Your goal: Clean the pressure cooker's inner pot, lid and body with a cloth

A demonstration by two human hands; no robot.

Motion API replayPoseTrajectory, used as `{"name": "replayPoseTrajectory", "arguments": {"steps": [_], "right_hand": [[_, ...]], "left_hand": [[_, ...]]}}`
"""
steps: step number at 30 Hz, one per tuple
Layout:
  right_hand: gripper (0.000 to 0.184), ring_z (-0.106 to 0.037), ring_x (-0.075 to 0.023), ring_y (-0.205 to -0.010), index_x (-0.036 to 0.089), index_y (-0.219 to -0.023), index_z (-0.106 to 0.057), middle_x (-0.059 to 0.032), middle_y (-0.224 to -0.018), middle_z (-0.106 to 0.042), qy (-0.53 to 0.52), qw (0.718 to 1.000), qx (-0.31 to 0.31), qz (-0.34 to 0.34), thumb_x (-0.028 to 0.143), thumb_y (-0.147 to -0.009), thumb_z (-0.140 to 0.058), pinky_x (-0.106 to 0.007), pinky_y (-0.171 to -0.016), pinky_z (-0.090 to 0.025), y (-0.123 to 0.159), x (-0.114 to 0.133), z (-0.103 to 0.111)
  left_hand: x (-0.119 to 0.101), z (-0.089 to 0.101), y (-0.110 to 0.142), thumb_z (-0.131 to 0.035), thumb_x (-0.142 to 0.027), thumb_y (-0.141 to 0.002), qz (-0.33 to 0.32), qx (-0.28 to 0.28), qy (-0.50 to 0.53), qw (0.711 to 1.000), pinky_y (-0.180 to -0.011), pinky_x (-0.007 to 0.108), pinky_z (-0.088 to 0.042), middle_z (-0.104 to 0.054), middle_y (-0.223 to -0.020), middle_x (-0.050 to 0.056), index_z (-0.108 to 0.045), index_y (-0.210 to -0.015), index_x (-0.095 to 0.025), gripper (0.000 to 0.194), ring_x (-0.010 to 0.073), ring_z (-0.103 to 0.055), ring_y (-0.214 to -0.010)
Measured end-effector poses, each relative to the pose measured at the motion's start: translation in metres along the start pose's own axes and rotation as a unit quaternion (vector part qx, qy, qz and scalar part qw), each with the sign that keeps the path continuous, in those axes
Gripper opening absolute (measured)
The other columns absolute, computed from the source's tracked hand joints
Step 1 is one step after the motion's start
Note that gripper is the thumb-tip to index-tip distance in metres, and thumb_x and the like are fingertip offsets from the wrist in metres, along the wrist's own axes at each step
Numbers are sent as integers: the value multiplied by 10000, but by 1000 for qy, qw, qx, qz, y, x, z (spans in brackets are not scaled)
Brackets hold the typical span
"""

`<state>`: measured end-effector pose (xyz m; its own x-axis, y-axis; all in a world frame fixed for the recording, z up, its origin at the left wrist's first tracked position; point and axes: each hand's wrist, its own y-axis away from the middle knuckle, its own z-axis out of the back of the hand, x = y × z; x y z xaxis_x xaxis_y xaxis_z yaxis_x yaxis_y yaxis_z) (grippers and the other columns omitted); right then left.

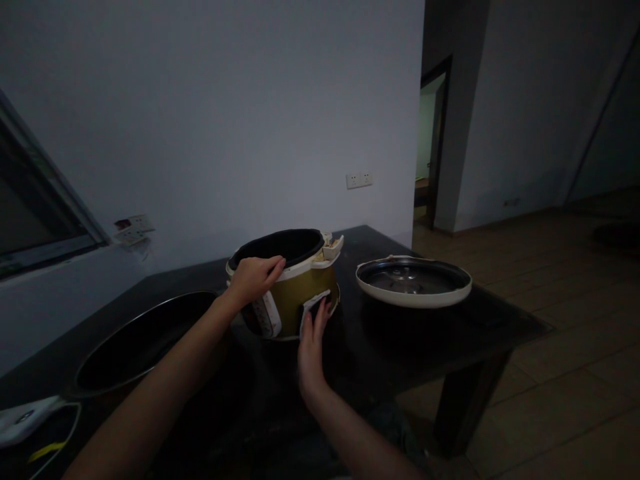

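A rice cooker with an olive-gold body, white rim and dark inside stands open on the table, its control panel facing the lower left. My left hand is closed over the near edge of its rim, the thumb toward the opening. Against the cooker's front side, my right hand presses a folded cloth, partly white and partly dark, with fingers stretched upward along it. Part of the cloth is hidden by those fingers. To the right lies the cooker's round lid, inner side up, apart from both hands.
A wide dark pan stands on the black table, left of the cooker. At the lower left are a white object and a yellow strip. A wall with sockets rises behind; the table's right edge drops to tiled floor.
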<state>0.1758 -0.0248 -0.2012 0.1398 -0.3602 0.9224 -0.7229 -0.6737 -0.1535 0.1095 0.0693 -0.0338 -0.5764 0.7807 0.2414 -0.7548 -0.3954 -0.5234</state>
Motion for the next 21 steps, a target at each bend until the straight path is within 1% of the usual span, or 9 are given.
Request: {"name": "replayPoseTrajectory", "arguments": {"steps": [2,3,5,7,9,11,15,18,21], "right_hand": [[743,53,-206,-1460,252,-1506,-169,-18,-1593,9,5,999,29,14,601,-884,-377,-476,-1160,-53,11,4,-2],[737,55,-204,-1460,247,-1504,-181,-19,-1593,4,11,999,40,22,600,-886,-373,-476,-1160,-46,10,6,0],[759,68,-199,-1458,218,-1503,-188,-28,-1592,7,22,998,55,35,605,-879,-377,-466,-1162,-24,-5,11,6],[794,70,-194,-1457,191,-1503,-188,-36,-1589,4,26,997,66,38,612,-863,-400,-443,-1165,-2,-34,16,17],[792,35,-185,-1460,195,-1496,-218,-30,-1587,-39,19,996,82,22,607,-852,-425,-412,-1168,1,-66,21,28],[724,-68,-168,-1458,228,-1478,-279,-11,-1575,-149,12,996,89,15,596,-867,-405,-384,-1173,-55,-98,24,36],[606,-331,-179,-1387,202,-1378,-475,-37,-1472,-416,-2,995,100,3,557,-897,-376,-365,-1150,-204,-146,25,43],[556,-492,-210,-1274,180,-1251,-607,-61,-1300,-607,-8,995,104,-10,548,-895,-391,-385,-1096,-320,-167,21,42],[530,-543,-223,-1220,202,-1185,-655,-54,-1192,-678,-13,996,92,-9,560,-882,-408,-395,-1068,-357,-172,16,39]], "left_hand": [[0,1,0,-239,-394,-968,-8,4,7,1000,-605,290,-401,-716,-745,76,-674,-872,-180,494,217,-666,-694],[0,2,-1,-240,-383,-971,-15,6,14,1000,-656,284,-432,-737,-865,78,-671,-971,-184,475,213,-682,-789],[0,4,-1,-245,-356,-975,-31,12,28,999,-778,275,-462,-695,-1145,62,-601,-1185,-211,438,195,-659,-1000],[-4,9,-1,-262,-334,-975,-31,33,19,999,-840,295,-466,-613,-1298,47,-512,-1305,-239,425,199,-628,-1087],[-11,16,-1,-283,-314,-971,2,68,-20,997,-826,332,-476,-634,-1263,64,-505,-1310,-237,412,228,-652,-1037],[-22,22,0,-297,-294,-969,45,92,-53,993,-788,341,-480,-684,-1158,84,-533,-1267,-218,388,245,-669,-979],[-49,26,-8,-307,-309,-965,98,80,-62,990,-678,307,-480,-723,-1013,72,-613,-1087,-222,342,249,-687,-910],[-67,20,-23,-300,-337,-958,135,61,-78,986,-620,324,-473,-735,-892,90,-660,-927,-209,383,282,-703,-812],[-79,11,-36,-277,-346,-958,164,43,-92,981,-587,349,-467,-732,-796,120,-681,-865,-183,446,309,-706,-723]]}}
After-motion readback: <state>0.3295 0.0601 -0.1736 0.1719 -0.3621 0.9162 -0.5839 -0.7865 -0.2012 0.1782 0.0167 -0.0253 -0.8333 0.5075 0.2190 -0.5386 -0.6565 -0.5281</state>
